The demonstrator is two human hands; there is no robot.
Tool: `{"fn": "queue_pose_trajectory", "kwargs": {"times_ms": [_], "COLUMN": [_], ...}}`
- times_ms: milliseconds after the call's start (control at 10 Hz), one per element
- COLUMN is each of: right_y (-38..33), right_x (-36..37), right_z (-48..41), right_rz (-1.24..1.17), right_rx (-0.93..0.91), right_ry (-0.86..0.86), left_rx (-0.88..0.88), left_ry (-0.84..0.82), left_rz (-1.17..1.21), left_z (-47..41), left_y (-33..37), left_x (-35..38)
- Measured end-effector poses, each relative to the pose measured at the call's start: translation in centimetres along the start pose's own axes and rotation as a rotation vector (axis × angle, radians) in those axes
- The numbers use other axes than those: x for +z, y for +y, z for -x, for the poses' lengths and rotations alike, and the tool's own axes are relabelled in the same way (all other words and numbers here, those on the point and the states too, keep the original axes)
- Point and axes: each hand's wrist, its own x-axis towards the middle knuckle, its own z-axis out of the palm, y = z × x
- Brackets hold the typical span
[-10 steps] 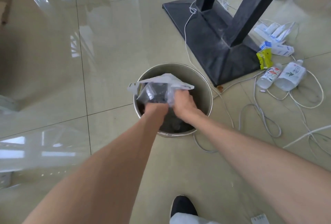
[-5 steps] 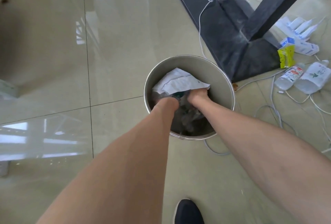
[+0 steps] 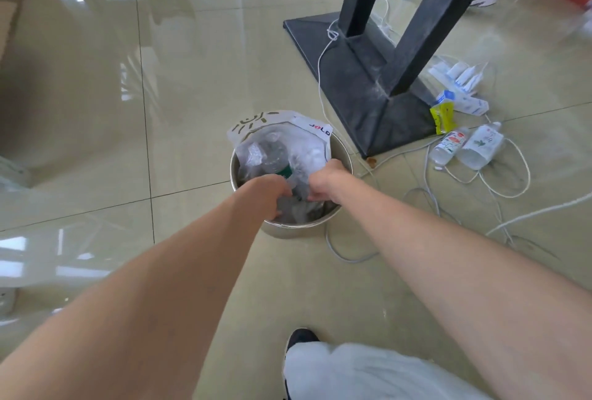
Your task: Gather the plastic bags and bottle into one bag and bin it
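A round metal bin point(image 3: 290, 229) stands on the tiled floor. A clear and white plastic bag point(image 3: 278, 137) sticks up out of it, and a bottle with a green label point(image 3: 274, 162) shows through the plastic. My left hand point(image 3: 272, 193) is down inside the bin at the bag's near side, fingers hidden. My right hand point(image 3: 326, 180) grips the bag's right edge at the bin's rim. Both hands hold the bag.
A black stand base point(image 3: 362, 85) with two slanted legs stands just right of the bin. Two plastic bottles point(image 3: 464, 146), a yellow wrapper point(image 3: 443, 118) and white packets point(image 3: 461, 89) lie beside it. White cables point(image 3: 429, 194) loop over the floor. My shoe point(image 3: 299, 337) is below.
The bag went from above the bin down into it. Now its top stands higher out of the bin and more of it shows; the camera has pulled back.
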Motion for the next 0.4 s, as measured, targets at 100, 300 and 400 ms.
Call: {"fn": "queue_pose_trajectory", "kwargs": {"times_ms": [100,300,400], "right_y": [-0.2,-1.3,-2.9], "right_x": [-1.5,-5.9,-9.3], "right_z": [2.3,9.2,14.1], "right_rz": [-0.041,-0.184,-0.231], "right_rx": [-0.034,-0.076,-0.271], "right_ry": [0.03,0.06,0.137], "left_rx": [0.011,-0.038,0.123], "left_ry": [-0.002,-0.115,0.051], "left_rz": [0.273,0.588,0.621], "left_z": [1.7,8.1,12.8], "left_y": [-0.4,-0.1,0.0], "left_x": [-0.9,-4.2,-6.8]}}
